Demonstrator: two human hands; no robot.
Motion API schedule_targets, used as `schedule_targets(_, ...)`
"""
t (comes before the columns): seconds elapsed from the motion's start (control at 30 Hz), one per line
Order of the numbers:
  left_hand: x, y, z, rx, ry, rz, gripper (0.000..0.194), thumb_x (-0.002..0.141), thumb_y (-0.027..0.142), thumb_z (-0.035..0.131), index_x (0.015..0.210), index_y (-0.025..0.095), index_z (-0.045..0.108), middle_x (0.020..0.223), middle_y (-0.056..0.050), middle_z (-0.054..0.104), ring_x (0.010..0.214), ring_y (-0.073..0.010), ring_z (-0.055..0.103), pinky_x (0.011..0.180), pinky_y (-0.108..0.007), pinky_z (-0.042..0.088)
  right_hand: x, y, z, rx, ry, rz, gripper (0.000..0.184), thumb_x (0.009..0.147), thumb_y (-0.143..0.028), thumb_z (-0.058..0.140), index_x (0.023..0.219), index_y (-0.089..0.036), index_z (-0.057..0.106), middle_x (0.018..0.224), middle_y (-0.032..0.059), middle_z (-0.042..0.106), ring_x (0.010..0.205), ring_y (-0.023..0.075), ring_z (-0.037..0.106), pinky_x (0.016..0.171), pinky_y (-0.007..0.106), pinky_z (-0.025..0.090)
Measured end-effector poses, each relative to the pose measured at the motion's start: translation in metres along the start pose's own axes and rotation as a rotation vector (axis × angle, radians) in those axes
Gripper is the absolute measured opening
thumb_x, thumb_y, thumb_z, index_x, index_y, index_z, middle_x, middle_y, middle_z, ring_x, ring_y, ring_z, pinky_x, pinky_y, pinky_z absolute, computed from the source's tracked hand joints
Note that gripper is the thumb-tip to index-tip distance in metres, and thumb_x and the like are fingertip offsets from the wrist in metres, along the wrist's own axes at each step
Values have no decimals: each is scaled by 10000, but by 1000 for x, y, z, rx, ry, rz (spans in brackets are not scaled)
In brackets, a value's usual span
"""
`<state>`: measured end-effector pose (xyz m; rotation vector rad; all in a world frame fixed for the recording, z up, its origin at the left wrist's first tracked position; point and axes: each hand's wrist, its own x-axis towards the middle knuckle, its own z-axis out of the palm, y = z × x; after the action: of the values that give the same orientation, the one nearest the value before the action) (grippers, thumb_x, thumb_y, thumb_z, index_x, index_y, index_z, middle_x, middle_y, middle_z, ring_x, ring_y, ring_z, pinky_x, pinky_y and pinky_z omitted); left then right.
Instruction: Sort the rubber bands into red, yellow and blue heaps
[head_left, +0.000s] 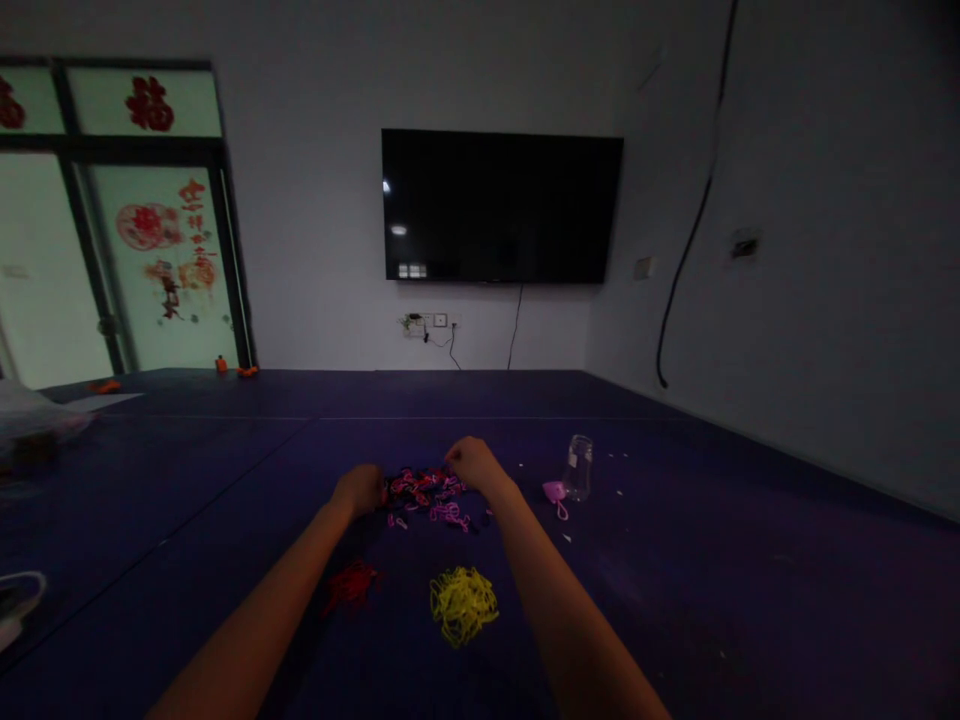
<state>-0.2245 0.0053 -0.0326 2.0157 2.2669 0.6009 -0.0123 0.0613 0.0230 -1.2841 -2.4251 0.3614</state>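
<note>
A mixed pile of small rubber bands [424,487], pink, red and dark, lies on the dark blue-purple surface between my hands. At its left edge is my left hand [360,488], fingers curled down by the bands; what they hold is hidden. My right hand [472,463] is over the pile's far right side, thumb and fingertips pinched together; anything between them is too small to make out. Nearer to me sit a heap of yellow rubber bands [463,605] and, left of it, a heap of red rubber bands [351,586].
A clear jar [578,468] stands right of the pile, with a pink lid with a loop [555,492] beside it. Small white scraps [567,538] lie nearby. A clear plastic bag [34,415] is at far left. Orange objects [221,364] stand at the back edge.
</note>
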Motion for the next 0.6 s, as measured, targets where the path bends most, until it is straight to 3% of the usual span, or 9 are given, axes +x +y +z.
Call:
schedule_targets(0.23,3,-1,-7,-14,41,0,140,582,132,566,491,203,646,544,-56,663,587,-190,632,536,-238,392,19,8,12,-63,-25,44,313,713,-7,523,942,-103,712,972,127,697,989,183,630,785,173,434)
schedule_targets(0.37,5,-2,-25,-34,60,38,150,616,134,564,544,213,670,680,-60,719,673,-189,649,584,-234,412,23,10,24,-78,-81,4,324,718,-9,510,958,-101,706,977,136,694,973,178,634,750,172,426)
schedule_targets(0.6,-1,2,-55,-93,20,112,174,658,137,545,595,183,701,679,-59,725,665,-182,657,614,-234,431,21,17,45,-125,-158,-99,354,762,-72,492,1048,-171,677,1057,115,673,1038,191,602,802,201,408)
